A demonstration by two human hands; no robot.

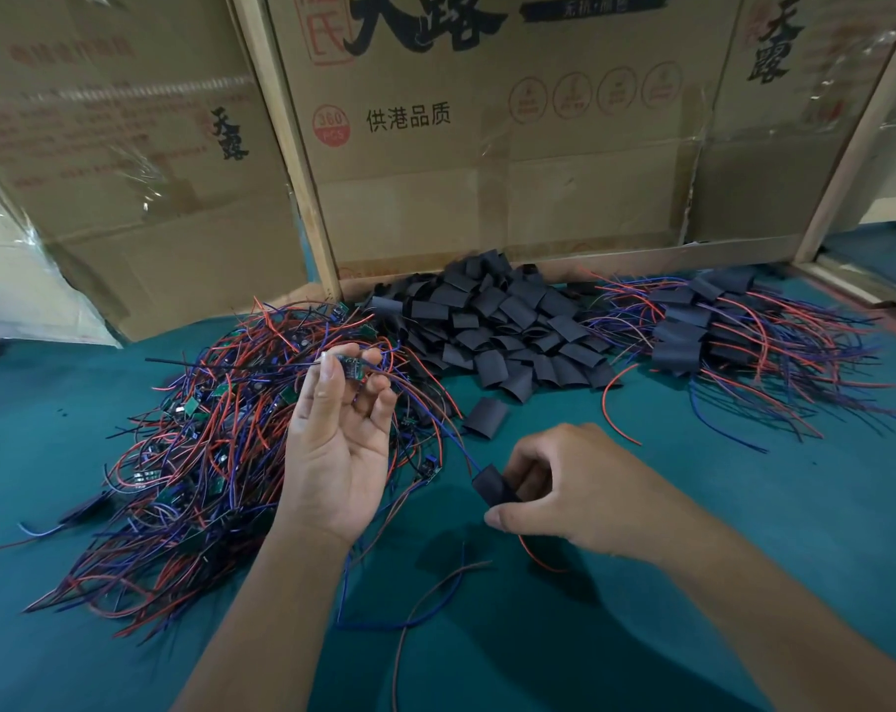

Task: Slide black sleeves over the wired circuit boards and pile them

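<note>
Above the table, left hand fingers pinch a board; right hand fingers pinch a sleeve on its wires, loose sleeves behind.

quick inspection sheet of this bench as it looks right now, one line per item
surface: teal mat, covered in piles.
job's things: bare circuit board pinched in left hand; black sleeve held by right hand, threaded on the board's wires; unsleeved pile left; sleeve heap centre; sleeved pile right.
clutter: one stray sleeve on the mat.
grippers: both hands' fingers curled on parts.
cables: red and blue leads trailing loose over the mat.
surroundings: printed cardboard boxes behind.
</note>
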